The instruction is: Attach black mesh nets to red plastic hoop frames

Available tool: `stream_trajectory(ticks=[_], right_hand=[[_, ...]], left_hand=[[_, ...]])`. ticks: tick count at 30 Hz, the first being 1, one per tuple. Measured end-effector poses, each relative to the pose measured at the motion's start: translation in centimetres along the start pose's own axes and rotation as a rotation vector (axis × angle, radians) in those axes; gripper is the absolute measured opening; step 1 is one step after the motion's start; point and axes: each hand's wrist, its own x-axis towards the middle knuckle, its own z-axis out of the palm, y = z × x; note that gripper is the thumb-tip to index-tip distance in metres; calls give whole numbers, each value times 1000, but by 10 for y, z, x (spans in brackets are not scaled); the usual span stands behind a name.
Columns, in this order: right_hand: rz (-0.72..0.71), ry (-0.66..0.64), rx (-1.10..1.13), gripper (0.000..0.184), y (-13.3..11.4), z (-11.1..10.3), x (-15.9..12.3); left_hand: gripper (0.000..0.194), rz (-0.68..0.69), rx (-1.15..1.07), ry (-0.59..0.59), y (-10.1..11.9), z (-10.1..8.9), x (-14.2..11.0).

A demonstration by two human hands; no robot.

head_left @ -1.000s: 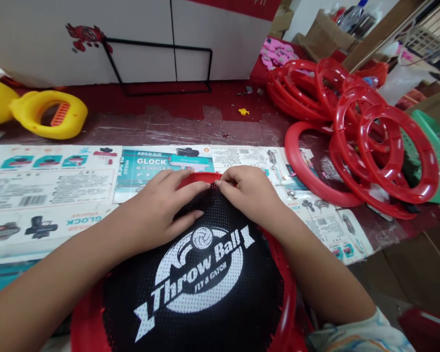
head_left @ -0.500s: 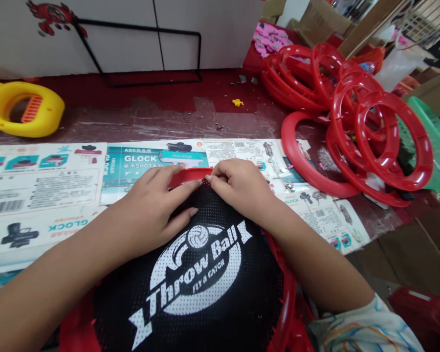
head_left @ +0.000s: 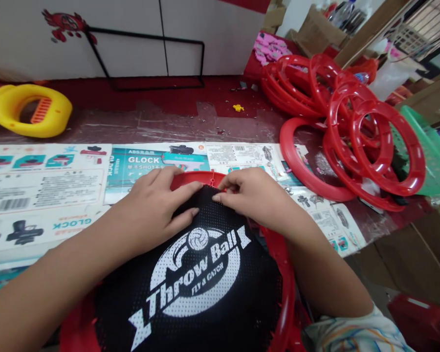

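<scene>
A black mesh sheet printed "Throw Ball" lies over a red plastic ring in front of me. At the far rim, my left hand is closed over the ring's edge, its index fingertip on the mesh and its thumb resting on the cloth. My right hand pinches the mesh's far edge between thumb and fingers, just right of the left fingertips. Between the hands, part of the red rim shows with a small peg on it. The right fingers curl under, so their exact hold is partly hidden.
Several red rings are heaped at the right, beside a green basket. A yellow plastic piece sits at the left. Printed cardboard covers the table's near part. Behind stand a white panel and black wire frame.
My right hand has shifted slightly right and toward me with the mesh edge, uncovering more of the red rim. My left hand stays nearly in place. The view has shifted slightly.
</scene>
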Motion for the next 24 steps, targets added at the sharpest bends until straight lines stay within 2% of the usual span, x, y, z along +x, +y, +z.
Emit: stream_trajectory(ticks=[5, 12, 17, 24], right_hand=[[45, -70, -77, 14, -4, -6, -9], [73, 30, 25, 16, 11, -3, 4], [85, 69, 62, 16, 17, 0, 10], [90, 55, 75, 14, 18, 4, 15]], left_hand=[[49, -65, 15, -15, 0, 2, -4], [52, 94, 42, -3, -2, 1, -3], [51, 103, 38, 4, -3, 2, -4], [50, 111, 23, 35, -3, 4, -3]])
